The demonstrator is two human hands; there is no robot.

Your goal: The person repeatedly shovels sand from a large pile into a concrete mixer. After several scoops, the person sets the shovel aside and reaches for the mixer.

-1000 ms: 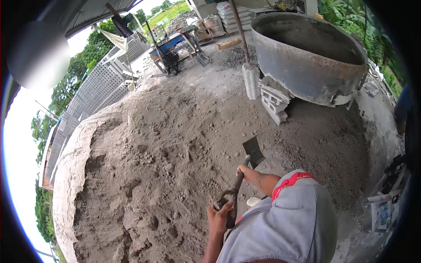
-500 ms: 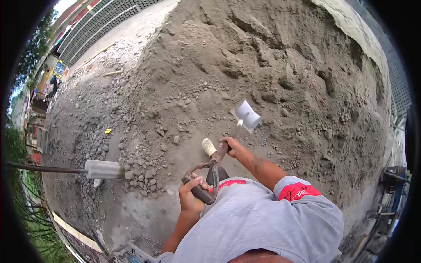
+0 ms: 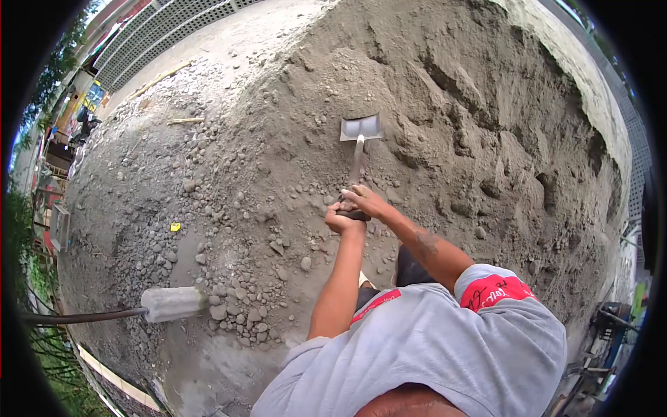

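Shovel (image 3: 360, 135) now outstretched, sand heap (image 3: 486, 104) ahead

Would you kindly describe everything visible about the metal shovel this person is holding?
The grey metal shovel has a flat, squarish pale blade, seemingly bare, and a thin straight shaft, rusty-looking nearer the hands. It points away from the person, blade at the foot of the grey-brown sand and gravel pile. Both hands grip its near end, the left hand just below the right hand, hiding the handle.
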